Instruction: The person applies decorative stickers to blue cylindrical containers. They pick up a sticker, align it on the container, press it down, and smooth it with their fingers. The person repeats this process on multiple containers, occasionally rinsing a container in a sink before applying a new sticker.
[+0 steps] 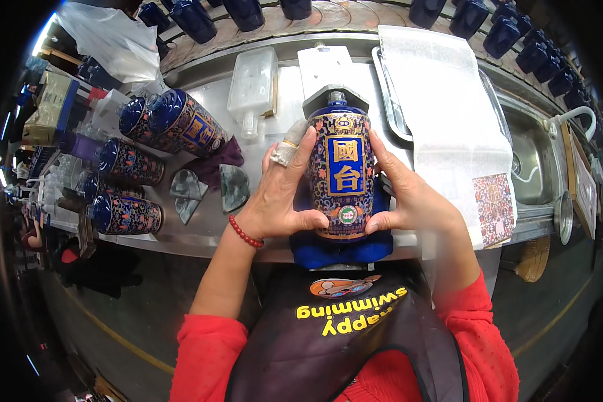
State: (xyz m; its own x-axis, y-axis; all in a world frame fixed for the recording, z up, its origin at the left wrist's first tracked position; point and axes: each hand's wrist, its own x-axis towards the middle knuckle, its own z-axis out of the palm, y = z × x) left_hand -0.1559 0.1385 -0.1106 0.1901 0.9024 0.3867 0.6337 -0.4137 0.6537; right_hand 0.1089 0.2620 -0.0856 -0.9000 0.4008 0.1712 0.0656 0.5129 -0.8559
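Note:
A dark blue bottle [342, 201] with a floral gold, red and blue wrap lies on a blue padded rest [342, 256] in front of me, its neck pointing away. My left hand [285, 184] grips its left side, with a pale wrapping around one finger and the thumb pressed on the lower front. On the other side my right hand [409, 194] holds it, thumb near the bottom edge. Both hands are closed on the bottle. To the right lie white sheets [442, 100], with a patterned label [494, 209] at their near corner.
Several wrapped bottles [191, 124] stand at the left beside a purple cloth [224, 161] and dark green scraper plates [234, 187]. Behind them is a clear plastic container [252, 80]. A sink [532, 161] is at the right. Plain blue bottles [244, 13] line the conveyor along the back.

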